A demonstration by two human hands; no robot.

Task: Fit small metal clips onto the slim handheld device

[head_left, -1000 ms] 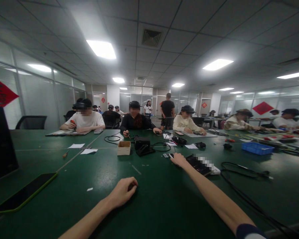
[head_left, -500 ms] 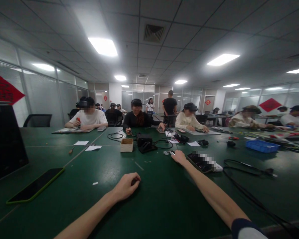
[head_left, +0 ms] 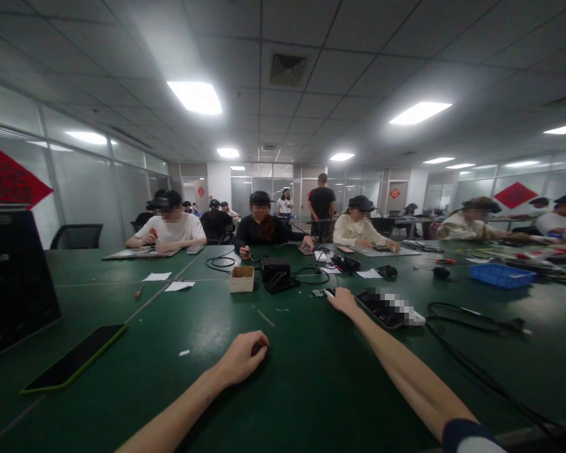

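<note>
My left hand (head_left: 243, 357) rests on the green table (head_left: 306, 390), its fingers curled in; nothing shows in it, though the palm side is hidden. Stretched farther forward, my right hand (head_left: 343, 301) has its fingers closed on a small dark and silvery piece (head_left: 329, 292), too small to name. Beside its fingertips lie small metal parts (head_left: 317, 293). Just right of that hand is a black tray-like case (head_left: 375, 308) with a white, partly blurred-out side.
An open cardboard box (head_left: 242, 280) and a black device (head_left: 274, 274) stand ahead. Black cables (head_left: 471, 365) run along the right, near a blue tray (head_left: 502, 275). A green-edged phone (head_left: 75, 358) and a black computer case (head_left: 16, 283) are left. Several people sit opposite.
The whole view has shifted slightly, things sitting a little lower and to the right. Both hands keep about the same pose and place on the table.
</note>
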